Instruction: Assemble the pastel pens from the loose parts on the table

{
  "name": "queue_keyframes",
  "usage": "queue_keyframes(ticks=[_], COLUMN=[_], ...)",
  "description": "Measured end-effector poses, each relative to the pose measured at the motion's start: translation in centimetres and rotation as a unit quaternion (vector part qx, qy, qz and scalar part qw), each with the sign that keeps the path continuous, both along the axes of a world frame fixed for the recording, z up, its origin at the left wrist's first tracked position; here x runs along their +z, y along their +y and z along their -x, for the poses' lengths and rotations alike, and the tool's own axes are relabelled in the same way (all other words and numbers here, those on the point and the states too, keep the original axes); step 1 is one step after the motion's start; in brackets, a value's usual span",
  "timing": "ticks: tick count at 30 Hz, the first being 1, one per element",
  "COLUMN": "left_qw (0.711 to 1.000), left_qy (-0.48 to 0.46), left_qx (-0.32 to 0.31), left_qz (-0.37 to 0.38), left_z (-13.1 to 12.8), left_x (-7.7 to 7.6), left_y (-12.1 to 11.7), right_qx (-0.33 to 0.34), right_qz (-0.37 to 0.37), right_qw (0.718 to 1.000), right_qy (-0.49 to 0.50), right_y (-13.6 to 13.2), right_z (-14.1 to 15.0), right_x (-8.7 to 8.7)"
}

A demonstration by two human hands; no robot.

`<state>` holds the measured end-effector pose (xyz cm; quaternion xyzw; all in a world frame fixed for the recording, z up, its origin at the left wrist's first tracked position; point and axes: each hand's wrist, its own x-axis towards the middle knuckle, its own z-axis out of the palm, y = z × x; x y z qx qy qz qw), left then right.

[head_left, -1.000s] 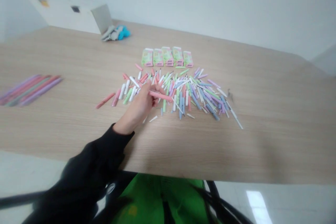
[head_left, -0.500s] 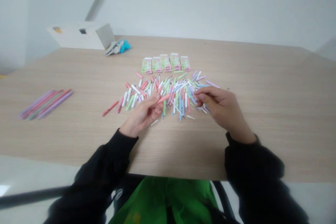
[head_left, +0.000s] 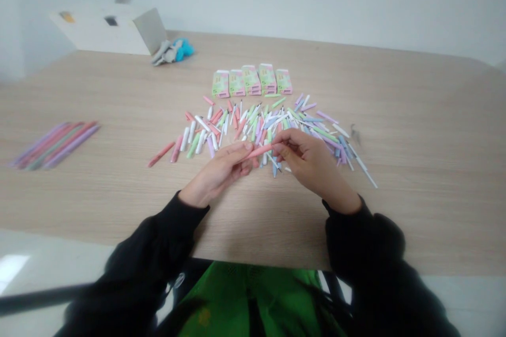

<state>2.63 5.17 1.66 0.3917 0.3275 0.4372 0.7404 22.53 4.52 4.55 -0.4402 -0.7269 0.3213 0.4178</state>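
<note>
A pink pen barrel (head_left: 260,151) lies between both hands, just above the table. My left hand (head_left: 219,172) pinches its left end with closed fingers. My right hand (head_left: 306,160) is closed at its right end, fingertips meeting the barrel; what else it holds is hidden. Right behind the hands spreads a pile of pen parts (head_left: 272,126) in pink, white, green, blue and purple, with thin white refills at the right side.
Several small green-and-pink boxes (head_left: 252,82) stand in a row behind the pile. A bundle of assembled pens (head_left: 55,145) lies at the left. A white cardboard box (head_left: 106,27) and a grey-blue cloth (head_left: 173,51) sit at the far left corner of the wooden table (head_left: 415,168).
My right hand came into view at the pile, then moved left to meet the pink barrel held by my left hand. The left hand drew slightly back from the pile.
</note>
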Motion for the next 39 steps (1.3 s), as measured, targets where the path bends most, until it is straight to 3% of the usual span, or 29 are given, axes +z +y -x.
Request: queue_keyframes(ticks=[5, 8, 15, 25, 30, 33, 36, 39], left_qw=[0.996, 0.993, 0.994, 0.995, 0.997, 0.997, 0.980, 0.959], left_qy=[-0.037, -0.050, -0.063, -0.041, -0.036, -0.035, 0.013, 0.087], left_qx=[-0.075, -0.105, -0.089, -0.088, -0.066, -0.008, 0.060, 0.112], left_qz=[-0.004, -0.009, -0.004, -0.016, -0.018, -0.074, -0.187, -0.247], left_z=[-0.2, -0.4, -0.5, -0.4, -0.2, 0.1, 0.3, 0.5], left_x=[0.3, 0.2, -0.1, 0.2, 0.6, 0.6, 0.7, 1.0], left_y=[-0.6, -0.7, -0.5, -0.6, -0.8, -0.7, -0.5, -0.5], right_qx=[0.012, -0.008, -0.044, -0.020, -0.030, -0.032, 0.005, 0.046], right_qz=[0.053, 0.051, 0.006, 0.028, 0.049, 0.113, 0.222, 0.321], right_qw=[0.986, 0.978, 0.987, 0.986, 0.982, 0.958, 0.914, 0.869], right_qy=[0.158, 0.201, 0.152, 0.165, 0.181, 0.263, 0.339, 0.374], right_y=[0.3, 0.3, -0.2, -0.4, -0.1, 0.1, 0.1, -0.2], right_z=[0.2, 0.4, 0.6, 0.5, 0.5, 0.6, 1.1, 1.7], right_x=[0.0, -0.1, -0.2, -0.4, -1.3, -2.2, -3.1, -3.6])
